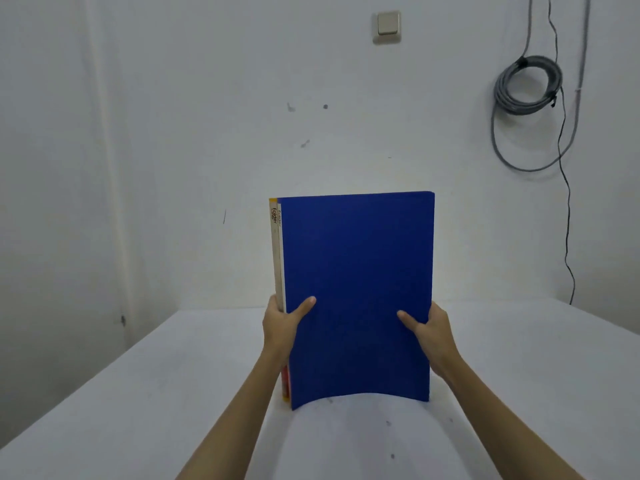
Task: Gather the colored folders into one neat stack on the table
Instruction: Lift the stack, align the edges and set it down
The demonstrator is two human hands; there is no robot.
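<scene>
Above table [138, 393], hands [282, 323] clasping upright folders [356, 292]

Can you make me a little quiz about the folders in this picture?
1. True or false: the bundle of folders lies flat on the white table.
2. Which colour is the flat plastic folder facing the camera? A red, B blue, C green.
3. How many hands hold the bundle?

Key:
1. False. It stands upright on its bottom edge.
2. B. Yellow, white and red edges peek out behind it on the left.
3. Two: the left hand and the right hand grip its sides, thumbs on the front.
</scene>
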